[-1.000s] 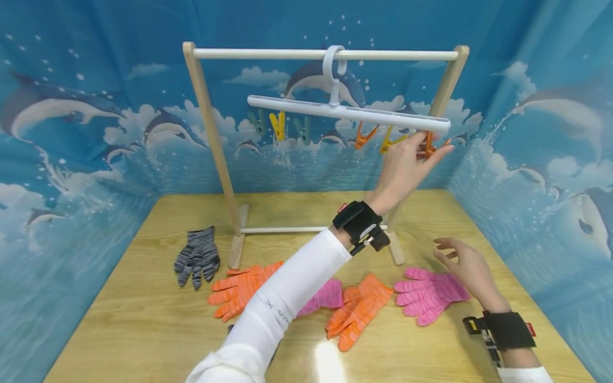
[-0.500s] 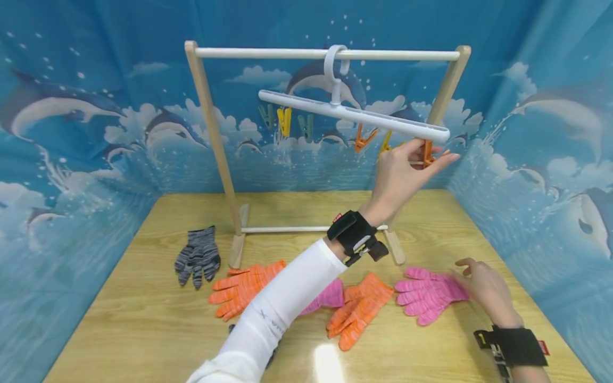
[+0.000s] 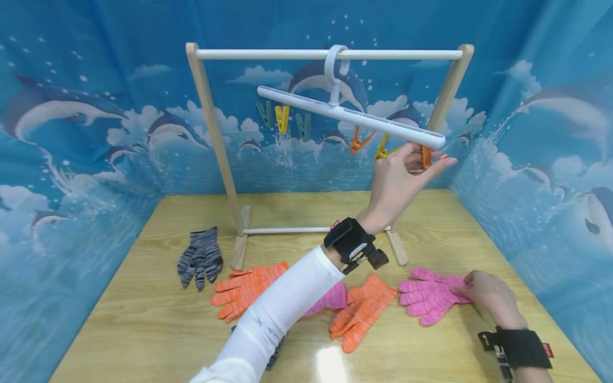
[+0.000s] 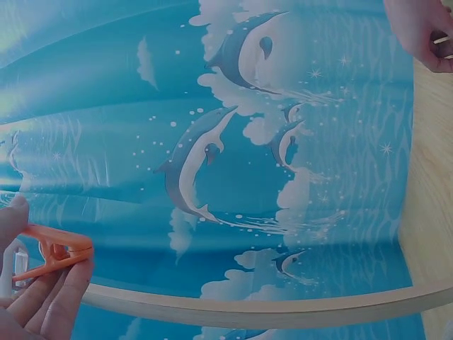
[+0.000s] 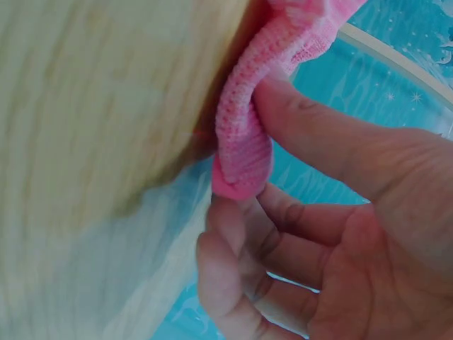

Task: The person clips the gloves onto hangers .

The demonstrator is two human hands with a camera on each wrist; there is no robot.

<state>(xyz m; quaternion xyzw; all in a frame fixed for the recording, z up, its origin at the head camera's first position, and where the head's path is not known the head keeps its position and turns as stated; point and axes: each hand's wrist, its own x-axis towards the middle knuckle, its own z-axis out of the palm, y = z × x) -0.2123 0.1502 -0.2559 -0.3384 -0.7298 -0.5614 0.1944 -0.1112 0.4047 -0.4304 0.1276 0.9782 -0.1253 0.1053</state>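
Plainly, right hand (image 3: 492,299) pinches pink glove (image 3: 428,296) — cuff (image 5: 244,156) end.

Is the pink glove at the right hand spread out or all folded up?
Mostly spread: the pink glove lies fanned out on the table, though the right hand pinches its cuff.

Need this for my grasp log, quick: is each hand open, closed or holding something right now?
Left hand: holding an orange clip under the hanger's lower end.
Right hand: holding the rightmost pink glove, pinched at its cuff.
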